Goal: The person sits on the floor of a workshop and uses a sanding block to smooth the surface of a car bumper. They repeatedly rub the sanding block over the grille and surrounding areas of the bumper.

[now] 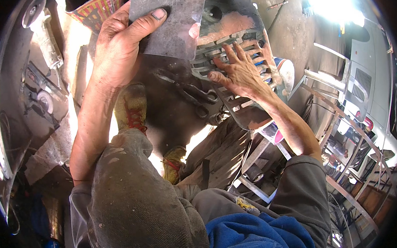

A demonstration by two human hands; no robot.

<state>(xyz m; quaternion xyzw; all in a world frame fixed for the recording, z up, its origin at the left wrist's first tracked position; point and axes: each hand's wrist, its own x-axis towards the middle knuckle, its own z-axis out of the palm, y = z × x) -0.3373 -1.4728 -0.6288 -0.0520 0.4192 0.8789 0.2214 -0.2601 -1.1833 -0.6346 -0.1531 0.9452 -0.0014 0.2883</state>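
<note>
My left hand (122, 49) grips a thin grey metal sheet (169, 33) at the top of the view, thumb on its face and fingers curled at its edge. My right hand (236, 70) lies with fingers spread on a slotted, dark and pinkish panel (231, 25), like a grille with patchy coating, partly behind the sheet. Below and between my hands, dark metal shears (192, 92) lie near my yellow boot (129, 109).
An angle grinder (48, 48) and other tools lie at the left beside torn cardboard (47, 156). Metal frames (346, 120) stand at the right in front of a white vehicle (367, 88). A bright light (333, 4) shines at the upper right.
</note>
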